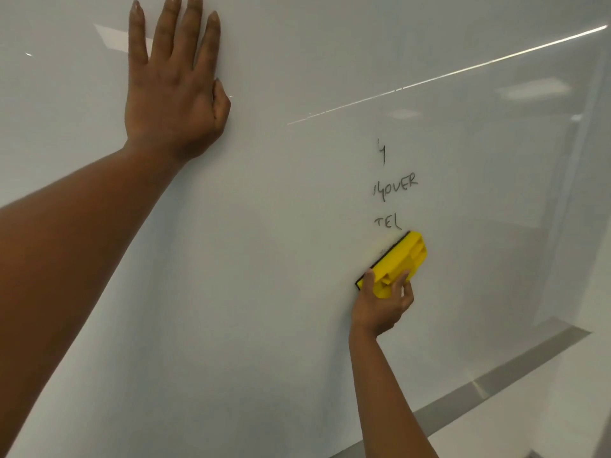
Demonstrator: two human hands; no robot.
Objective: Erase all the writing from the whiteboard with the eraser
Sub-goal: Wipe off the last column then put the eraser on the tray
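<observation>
The left hand [172,94] lies flat against the whiteboard [264,226], fingers straight and slightly spread, pointing up, the thumb tucked along the side of the palm; it grips nothing, only presses on the glossy white surface. Well off to the right of it and lower down, the right hand [383,305] is wrapped around the lower end of a yellow eraser [396,262], thumb on one side and fingers curled over the other, clamped firmly on the plastic body. The eraser sits tilted, its upper end leaning to the right, and its black felt strip [385,254] faces the board and appears to touch it.

Just above the eraser's upper end is handwritten black writing [393,190]: the letters "TEL" closest to the eraser, a longer word ending in "OVER" above that, and a short mark like a "1" or "Y" at the top, too faint to read for sure. A faint smudge shows on the board right beside the felt edge. Below the right forearm runs the board's grey metal edge [496,381], slanting upward to the right.
</observation>
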